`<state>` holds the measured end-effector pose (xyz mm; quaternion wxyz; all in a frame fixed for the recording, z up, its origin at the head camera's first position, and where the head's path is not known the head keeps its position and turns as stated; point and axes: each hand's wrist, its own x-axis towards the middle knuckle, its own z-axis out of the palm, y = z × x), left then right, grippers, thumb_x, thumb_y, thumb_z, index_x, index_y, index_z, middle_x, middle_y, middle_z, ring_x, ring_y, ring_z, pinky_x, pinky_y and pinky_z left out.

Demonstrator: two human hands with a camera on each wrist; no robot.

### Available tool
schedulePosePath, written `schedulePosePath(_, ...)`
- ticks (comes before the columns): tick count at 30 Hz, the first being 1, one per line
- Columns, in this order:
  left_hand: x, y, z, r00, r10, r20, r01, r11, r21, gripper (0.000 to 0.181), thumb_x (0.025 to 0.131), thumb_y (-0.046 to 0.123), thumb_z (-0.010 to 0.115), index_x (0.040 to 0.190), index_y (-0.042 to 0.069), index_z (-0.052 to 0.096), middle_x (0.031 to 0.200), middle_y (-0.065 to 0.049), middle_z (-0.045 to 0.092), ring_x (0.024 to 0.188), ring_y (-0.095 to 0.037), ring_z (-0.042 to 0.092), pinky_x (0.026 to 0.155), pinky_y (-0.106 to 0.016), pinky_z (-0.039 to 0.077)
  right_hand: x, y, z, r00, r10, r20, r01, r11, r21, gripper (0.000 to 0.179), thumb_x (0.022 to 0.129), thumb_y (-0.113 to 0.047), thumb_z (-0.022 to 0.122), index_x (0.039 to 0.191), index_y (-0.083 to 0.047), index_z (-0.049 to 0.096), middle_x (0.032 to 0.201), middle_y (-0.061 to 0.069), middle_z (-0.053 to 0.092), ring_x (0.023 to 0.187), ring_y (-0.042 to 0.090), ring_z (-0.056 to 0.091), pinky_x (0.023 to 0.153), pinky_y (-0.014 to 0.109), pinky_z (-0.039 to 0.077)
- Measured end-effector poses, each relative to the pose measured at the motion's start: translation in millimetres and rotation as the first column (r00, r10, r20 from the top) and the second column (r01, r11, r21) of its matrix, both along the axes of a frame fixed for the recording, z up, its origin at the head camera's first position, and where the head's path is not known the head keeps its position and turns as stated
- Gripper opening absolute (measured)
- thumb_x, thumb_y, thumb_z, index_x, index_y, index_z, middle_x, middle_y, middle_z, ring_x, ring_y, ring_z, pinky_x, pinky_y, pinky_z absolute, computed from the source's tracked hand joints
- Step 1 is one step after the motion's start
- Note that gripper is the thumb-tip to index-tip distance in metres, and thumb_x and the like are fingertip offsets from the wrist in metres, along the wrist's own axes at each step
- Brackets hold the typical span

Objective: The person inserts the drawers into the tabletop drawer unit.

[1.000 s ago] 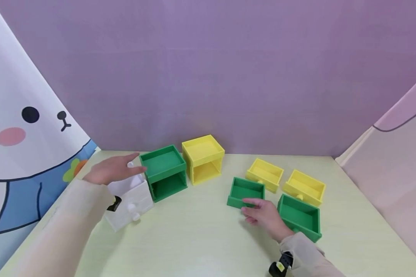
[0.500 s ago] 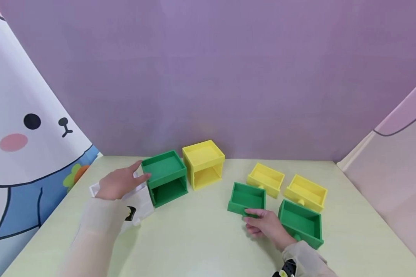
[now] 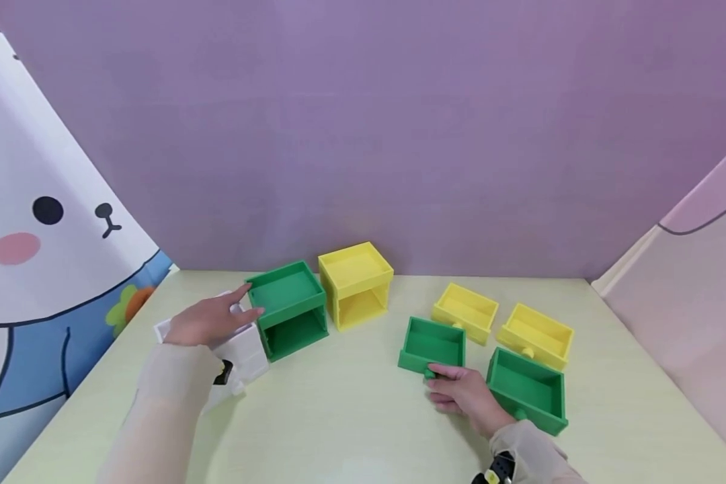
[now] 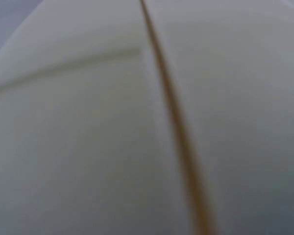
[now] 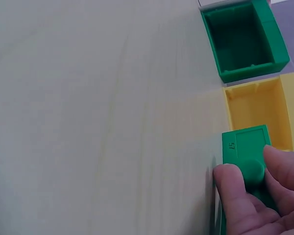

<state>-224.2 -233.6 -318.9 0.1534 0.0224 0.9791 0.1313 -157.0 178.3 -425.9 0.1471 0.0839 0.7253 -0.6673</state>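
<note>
My right hand pinches the round knob of a small green drawer, thumb and forefinger on either side of it. The drawer's front shows the mark "57" in the right wrist view. On the left, my left hand lies at the left side of a green cabinet, thumb and forefinger spread along its edge. The cabinet's front opening holds no drawer. A white cabinet with a knob is partly covered by my left hand and sleeve. The left wrist view is blurred, showing only pale surfaces and a brown streak.
Beside the green cabinet stands a yellow cabinet with an open front. Two yellow drawers and a second green drawer lie on the right of the table. A purple backdrop rises behind.
My left hand has moved right and slightly down, up against the green cabinet's side. My right hand has closed its fingertips on the green drawer's knob. The view has tilted slightly.
</note>
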Motion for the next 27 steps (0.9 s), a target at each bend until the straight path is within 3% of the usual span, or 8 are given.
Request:
schedulePosePath(6, 2.6, 6.3, 3.7, 1.0, -0.004, 0.007, 0.004, 1.0, -0.016, 0.091, 0.088, 0.073, 0.037, 0.154, 0.013, 0.018, 0.146, -0.029, 0.033, 0.125, -0.053, 0.037, 0.085, -0.067, 0.039, -2.0, -4, 0.2, 0.999, -0.035, 0.006, 0.035, 0.999, 0.007, 0.046, 0.087, -0.004, 0.066, 0.13, 0.009, 0.054, 0.1, 0.012, 0.07, 0.076, 0.018, 0.067, 0.065, 0.031, 0.055)
schedulePosePath(9, 4.1, 9.5, 2.7, 1.0, -0.006, -0.01, 0.005, 1.0, -0.028, 0.09, 0.088, 0.072, 0.038, 0.153, 0.012, 0.021, 0.143, -0.028, 0.039, 0.12, -0.05, 0.044, 0.082, -0.061, 0.044, -0.3, -5, -1.5, 0.998, -0.064, -0.004, 0.064, 0.998, 0.003, 0.042, 0.087, -0.001, 0.065, 0.126, 0.011, 0.056, 0.1, 0.015, 0.07, 0.079, 0.02, 0.067, 0.067, 0.033, 0.055)
schedulePosePath(13, 7.9, 10.4, -3.2, 1.0, 0.015, -0.023, -0.016, 0.999, -0.044, 0.091, 0.087, 0.074, 0.038, 0.153, 0.012, 0.024, 0.112, -0.021, 0.062, 0.089, -0.035, 0.06, 0.064, -0.043, 0.048, 5.5, -5, -6.0, 0.993, -0.118, -0.019, 0.119, 0.991, 0.056, 0.033, 0.085, 0.0, 0.068, 0.115, 0.011, 0.063, 0.093, 0.012, 0.07, 0.078, 0.019, 0.066, 0.067, 0.034, 0.055)
schedulePosePath(16, 12.5, 9.4, -7.8, 0.999, 0.046, -0.011, -0.046, 0.998, -0.035, 0.094, 0.085, 0.075, 0.039, 0.153, 0.011, 0.023, 0.085, -0.011, 0.061, 0.068, -0.023, 0.055, 0.055, -0.035, 0.042, 11.8, -1, -9.0, 0.989, -0.149, -0.02, 0.15, 0.985, 0.083, 0.024, 0.082, 0.001, 0.071, 0.104, 0.01, 0.067, 0.086, 0.008, 0.069, 0.076, 0.018, 0.066, 0.066, 0.034, 0.055)
schedulePosePath(19, 15.3, 8.5, -10.8, 0.999, 0.054, -0.01, -0.054, 0.999, -0.009, 0.096, 0.085, 0.074, 0.041, 0.153, 0.01, 0.022, 0.074, -0.007, 0.056, 0.063, -0.021, 0.053, 0.054, -0.034, 0.04, 16.0, 5, -9.4, 0.986, -0.169, -0.013, 0.169, 0.984, 0.056, 0.014, 0.081, 0.002, 0.071, 0.094, 0.007, 0.068, 0.08, 0.006, 0.067, 0.073, 0.017, 0.066, 0.066, 0.032, 0.055)
schedulePosePath(27, 10.5, 12.5, -3.7, 0.999, 0.018, -0.039, -0.018, 1.0, 0.003, 0.094, 0.086, 0.073, 0.041, 0.152, 0.008, 0.023, 0.069, -0.007, 0.054, 0.062, -0.021, 0.052, 0.054, -0.034, 0.038, 14.9, 10, -1.7, 0.985, -0.171, -0.029, 0.17, 0.985, -0.028, 0.007, 0.083, 0.003, 0.067, 0.09, 0.003, 0.066, 0.076, 0.006, 0.067, 0.07, 0.016, 0.067, 0.067, 0.029, 0.055)
